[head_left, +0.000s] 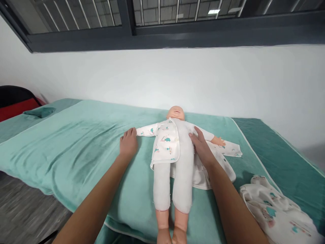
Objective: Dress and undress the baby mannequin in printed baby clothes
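Observation:
A baby doll (185,159) with a white padded body lies face up, feet toward me. A white printed baby jacket (166,144) covers its chest on the left side, with that arm inside the sleeve. My left hand (129,141) is closed around the cuff at the sleeve's end, hiding the doll's hand there. Against the doll's other side, below the armpit, rests my right hand (201,147), thumb and fingers apart. The doll's bare hand (218,140) lies over the jacket's other sleeve (232,149), which is spread flat and partly under the doll.
Green blankets (83,135) cover the bed, which stands against a white wall (101,76). More folded white printed baby clothing (275,211) lies at the front right. A black and red object (17,101) is at the far left. Above is a dark-framed window (162,42) with bars.

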### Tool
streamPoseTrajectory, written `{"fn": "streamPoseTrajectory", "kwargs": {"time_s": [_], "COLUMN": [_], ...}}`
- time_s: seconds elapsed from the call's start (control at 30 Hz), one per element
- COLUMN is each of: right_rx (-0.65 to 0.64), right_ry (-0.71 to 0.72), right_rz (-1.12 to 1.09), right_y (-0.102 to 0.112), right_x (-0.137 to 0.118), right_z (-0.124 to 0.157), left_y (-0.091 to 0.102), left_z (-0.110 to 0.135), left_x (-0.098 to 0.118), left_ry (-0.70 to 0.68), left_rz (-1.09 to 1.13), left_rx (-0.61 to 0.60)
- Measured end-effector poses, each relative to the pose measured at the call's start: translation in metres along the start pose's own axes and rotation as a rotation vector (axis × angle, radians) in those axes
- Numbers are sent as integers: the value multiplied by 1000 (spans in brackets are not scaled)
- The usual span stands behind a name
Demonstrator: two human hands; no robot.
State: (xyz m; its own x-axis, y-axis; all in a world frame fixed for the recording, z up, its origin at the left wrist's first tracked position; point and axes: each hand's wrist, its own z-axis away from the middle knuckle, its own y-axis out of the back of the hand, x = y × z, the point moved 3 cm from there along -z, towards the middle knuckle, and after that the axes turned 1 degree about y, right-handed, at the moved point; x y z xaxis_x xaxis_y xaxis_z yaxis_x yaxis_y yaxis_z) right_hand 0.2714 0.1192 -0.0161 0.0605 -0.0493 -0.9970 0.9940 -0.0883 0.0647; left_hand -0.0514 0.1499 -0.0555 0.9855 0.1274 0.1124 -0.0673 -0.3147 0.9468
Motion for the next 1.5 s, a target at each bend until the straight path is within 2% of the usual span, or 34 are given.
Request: {"fn": "streamPoseTrajectory", "kwargs": {"time_s": [0.13,0.23,0.3,0.4,0.53,0.67,0.83,0.9,1.03,1.1,1.27,1.4,1.5], "right_rx": [44,58,53,34,-9,-42,1,14,-56,-119,-269,-286,-244], "right_ry": [16,22,29,42,44,51,51,73,139,150,177,256,281], "right_rz": [75,96,68,0,-74,-147,-200,-225,-324,-348,-237,-136,31], "right_y": [4,5,5,5,4,2,2,2,2,3,6,11,20], "right_x": [0,3,5,8,11,12,12,11,6,3,-3,-4,2], "right_z": [-3,-6,-9,-11,-12,-13,-13,-12,-10,-9,-7,-8,-13], "left_y": [3,12,20,36,65,82,91,94,90,83,67,73,79], "left_z": [10,11,8,1,-10,-21,-35,-38,-39,-42,-53,-51,-46], "left_x": [-4,11,32,76,133,168,207,229,274,290,301,296,290], "left_ry": [40,-63,-128,-193,-371,-545,-594,-645,-771,-823,-876,-960,-948], "left_rz": [81,249,441,719,866,787,639,539,315,227,100,125,159], "left_rx": [56,149,152,47,-95,-206,-313,-403,-640,-687,-651,-573,-503]}}
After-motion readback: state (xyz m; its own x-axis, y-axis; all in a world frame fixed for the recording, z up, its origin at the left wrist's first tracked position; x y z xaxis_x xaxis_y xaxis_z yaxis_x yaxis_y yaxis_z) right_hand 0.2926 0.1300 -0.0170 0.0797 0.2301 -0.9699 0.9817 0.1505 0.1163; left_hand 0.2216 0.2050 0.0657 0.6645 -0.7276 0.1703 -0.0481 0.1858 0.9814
